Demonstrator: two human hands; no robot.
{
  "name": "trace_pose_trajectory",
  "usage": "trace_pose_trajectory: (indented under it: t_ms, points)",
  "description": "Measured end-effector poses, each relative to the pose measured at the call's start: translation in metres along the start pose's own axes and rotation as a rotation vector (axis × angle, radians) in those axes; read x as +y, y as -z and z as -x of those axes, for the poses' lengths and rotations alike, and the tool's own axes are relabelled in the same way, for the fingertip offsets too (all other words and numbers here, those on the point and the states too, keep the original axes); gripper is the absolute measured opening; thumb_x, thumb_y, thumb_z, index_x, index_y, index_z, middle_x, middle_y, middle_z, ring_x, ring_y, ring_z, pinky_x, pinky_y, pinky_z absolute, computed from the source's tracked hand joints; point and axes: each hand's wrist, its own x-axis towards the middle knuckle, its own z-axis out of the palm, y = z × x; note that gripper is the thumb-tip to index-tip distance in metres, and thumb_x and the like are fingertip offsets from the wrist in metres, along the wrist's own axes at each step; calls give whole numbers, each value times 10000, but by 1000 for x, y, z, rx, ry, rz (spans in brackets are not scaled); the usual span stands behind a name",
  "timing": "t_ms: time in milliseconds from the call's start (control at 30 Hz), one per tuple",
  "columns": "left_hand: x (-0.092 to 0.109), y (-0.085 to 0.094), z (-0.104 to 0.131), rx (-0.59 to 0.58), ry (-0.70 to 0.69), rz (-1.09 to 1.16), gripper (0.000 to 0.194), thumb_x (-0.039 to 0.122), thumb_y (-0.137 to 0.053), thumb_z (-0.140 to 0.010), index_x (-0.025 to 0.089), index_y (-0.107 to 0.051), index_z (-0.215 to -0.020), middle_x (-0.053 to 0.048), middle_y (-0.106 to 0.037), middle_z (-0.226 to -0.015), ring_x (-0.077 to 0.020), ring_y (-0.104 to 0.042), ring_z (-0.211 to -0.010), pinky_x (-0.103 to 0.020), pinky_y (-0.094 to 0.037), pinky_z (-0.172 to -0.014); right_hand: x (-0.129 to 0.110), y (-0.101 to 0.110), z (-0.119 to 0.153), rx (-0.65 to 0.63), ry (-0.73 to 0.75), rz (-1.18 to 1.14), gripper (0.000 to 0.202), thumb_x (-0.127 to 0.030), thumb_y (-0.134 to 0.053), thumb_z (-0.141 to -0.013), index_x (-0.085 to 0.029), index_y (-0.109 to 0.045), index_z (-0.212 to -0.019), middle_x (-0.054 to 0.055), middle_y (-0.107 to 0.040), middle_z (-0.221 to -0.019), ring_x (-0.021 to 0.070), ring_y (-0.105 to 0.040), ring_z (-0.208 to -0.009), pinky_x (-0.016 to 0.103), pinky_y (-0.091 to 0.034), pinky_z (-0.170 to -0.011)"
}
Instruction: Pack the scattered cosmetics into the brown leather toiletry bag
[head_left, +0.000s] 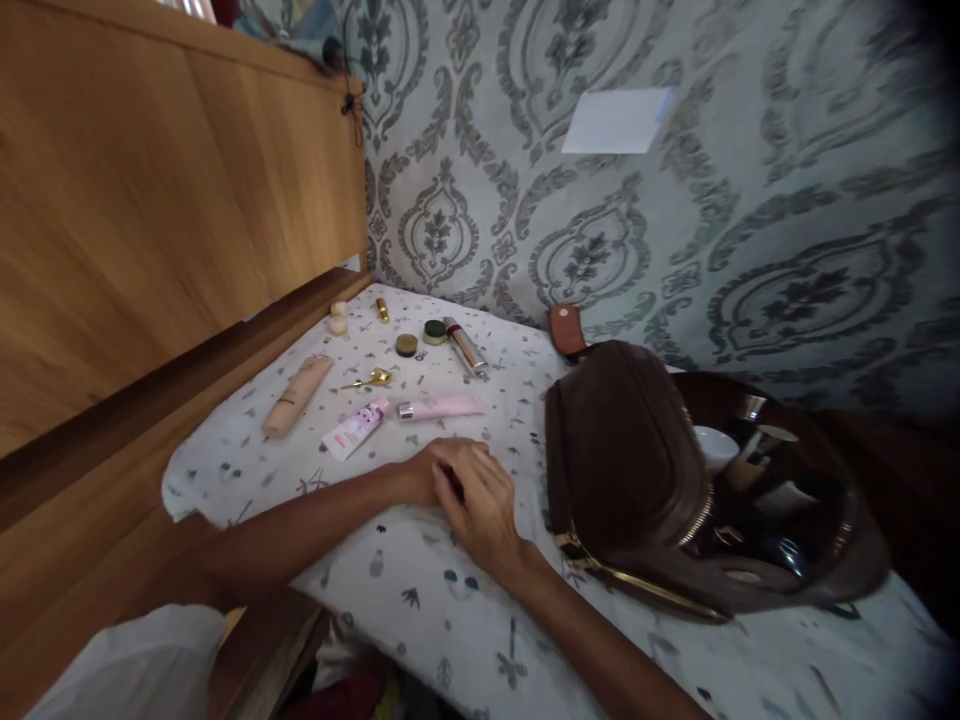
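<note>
My left hand (418,473) rests on the patterned white cloth, back upward. Across it lies my right hand (484,505), its thumb and fingers laid over the left one's back. The left fingers are mostly hidden under it. Just beyond both hands is a pink tube with a silver cap (442,406). Beside that lies a small white and purple tube (356,428). Further left is a beige squeeze tube (298,396). A gold hair clip or similar gold piece (377,377) lies behind the tubes. I see no object held by either hand.
A brown zip bag (619,460) stands open at right, with brushes and a white round item inside. Toward the back lie two small jars (406,345), a lip gloss tube (465,346) and a gold lipstick (382,310). Wooden furniture (180,190) borders the left; a patterned wall (480,180) stands behind.
</note>
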Motion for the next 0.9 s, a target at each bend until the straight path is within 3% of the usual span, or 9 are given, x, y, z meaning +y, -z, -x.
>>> trace_pose_trajectory:
  t_ms: [200, 367, 500, 667, 800, 900]
  points:
    - [3, 7, -3, -40, -130, -2, 89, 229, -625, -852, 168, -660, -906, -48, -646, -900, -185, -593, -876, -267, -477, -832, 3, -3, 12, 17, 50, 22, 228, -110, -514, -940, -181, -621, -1129, 70, -705, -889, 216, -647, -827, 368, -497, -778]
    - [-1, 3, -2, 23, -108, 82, 107, 184, -611, -836, 148, -662, -923, -86, -691, -1028, -199, -626, -952, -257, -492, -796, 6, -2, 10, 58, -52, -113, 259, -99, -494, -944, -201, -601, -1156, 76, -686, -1002, 208, -650, -939, 369, -514, -845]
    - [5, 8, -4, 18, -12, 84, 102, 127, -597, -794, 150, -668, -864, -51, -712, -902, -184, -626, -800, -264, -487, -713, 9, 0, 10, 96, -224, -210, 228, -151, -461, -967, -203, -605, -1137, 68, -652, -978, 189, -634, -915, 328, -525, -796]
    - [7, 20, -8, 113, -2, 228, 163, 133, -559, -828, 144, -651, -962, -38, -697, -844, -166, -618, -745, -251, -472, -677, 22, -1, 13, 188, -541, -346, 267, -321, -492, -952, -182, -600, -1152, 87, -659, -1026, 212, -629, -933, 361, -514, -819]
    - [6, 32, -7, 230, 109, 291, 229, 158, -529, -835, 163, -648, -1031, -8, -652, -777, -148, -588, -696, -226, -436, -602, 33, -4, 11, 221, -810, -511, 312, -391, -521, -900, -181, -596, -1117, -2, -589, -738, 163, -556, -639, 290, -467, -606]
    - [0, 41, -8, 372, 179, 278, 249, 191, -542, -825, 179, -645, -1051, -9, -651, -850, -145, -594, -735, -229, -446, -633, 36, -5, 9, 232, -915, -593, 293, -382, -539, -863, -184, -595, -1073, -42, -517, -641, 145, -509, -584, 256, -410, -551]
